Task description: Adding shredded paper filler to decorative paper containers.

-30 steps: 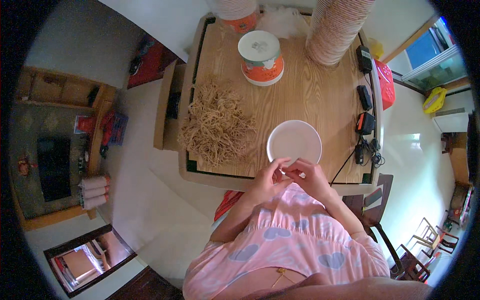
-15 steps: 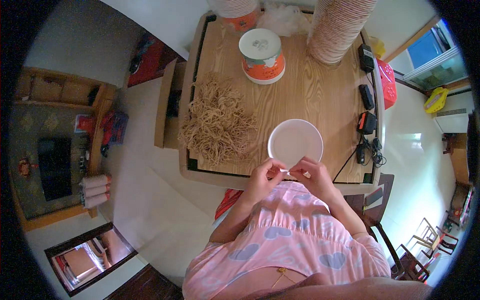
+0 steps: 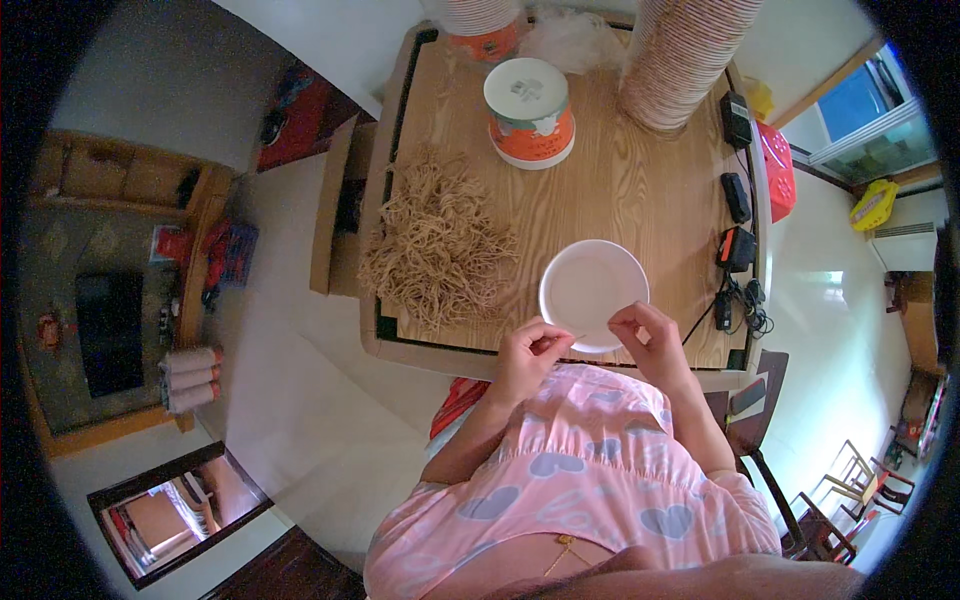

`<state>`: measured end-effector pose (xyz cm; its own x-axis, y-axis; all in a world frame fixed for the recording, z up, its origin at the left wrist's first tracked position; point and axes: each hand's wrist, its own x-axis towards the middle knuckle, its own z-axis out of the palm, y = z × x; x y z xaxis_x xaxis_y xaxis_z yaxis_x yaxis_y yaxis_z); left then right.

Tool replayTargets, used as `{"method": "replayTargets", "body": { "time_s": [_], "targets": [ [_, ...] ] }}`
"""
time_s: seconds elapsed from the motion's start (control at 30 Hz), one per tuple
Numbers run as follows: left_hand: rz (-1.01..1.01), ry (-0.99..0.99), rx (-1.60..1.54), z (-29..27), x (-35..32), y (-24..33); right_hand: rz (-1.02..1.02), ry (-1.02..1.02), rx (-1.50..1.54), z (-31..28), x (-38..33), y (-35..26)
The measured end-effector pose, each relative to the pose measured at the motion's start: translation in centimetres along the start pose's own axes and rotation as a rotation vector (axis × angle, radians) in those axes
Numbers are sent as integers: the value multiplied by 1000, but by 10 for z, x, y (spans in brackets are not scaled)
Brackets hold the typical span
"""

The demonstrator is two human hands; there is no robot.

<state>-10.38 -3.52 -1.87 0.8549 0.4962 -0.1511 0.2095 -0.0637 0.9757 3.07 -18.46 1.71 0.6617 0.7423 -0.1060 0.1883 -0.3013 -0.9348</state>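
Observation:
My left hand (image 3: 533, 357) is closed in a pinch at the near rim of a round white paper bowl (image 3: 592, 280), and something thin and pale shows faintly at its fingertips. To its right, my right hand (image 3: 650, 338) also pinches over the bowl's near right rim; what its fingers hold, if anything, is too small to make out. The bowl stands upright with its bare inside showing. Left of it lies a loose heap of tan twine strands (image 3: 435, 245). Farther back, an orange and green paper tub (image 3: 531, 120) rests upside down.
A tall stack of nested paper tubs (image 3: 680, 70) rises at the table's back right, another stack (image 3: 482, 25) at the back left, with a clear plastic bag (image 3: 570, 42) between them. Black adapters (image 3: 736, 248) and coiled cables (image 3: 752, 305) line the right edge. A cardboard box (image 3: 335, 215) stands left.
My hands have parted: the right one moved right and slightly up over the bowl. The small white piece pinched between them earlier no longer shows clearly.

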Motion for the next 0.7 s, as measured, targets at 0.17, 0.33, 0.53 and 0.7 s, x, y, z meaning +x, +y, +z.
{"method": "replayTargets", "body": {
  "time_s": [0.17,0.33,0.53,0.7],
  "targets": [
    [-11,-5,-27,1,0,6,-64,-135,27,6,2,-12],
    [-24,-26,-41,2,0,6,-111,-180,-31,10,2,-11],
    [-9,-49,-63,4,0,5,-273,-142,-90,12,4,1],
    [-50,-46,-73,6,-2,5,-286,-116,-97,11,3,0]
  ]
}}
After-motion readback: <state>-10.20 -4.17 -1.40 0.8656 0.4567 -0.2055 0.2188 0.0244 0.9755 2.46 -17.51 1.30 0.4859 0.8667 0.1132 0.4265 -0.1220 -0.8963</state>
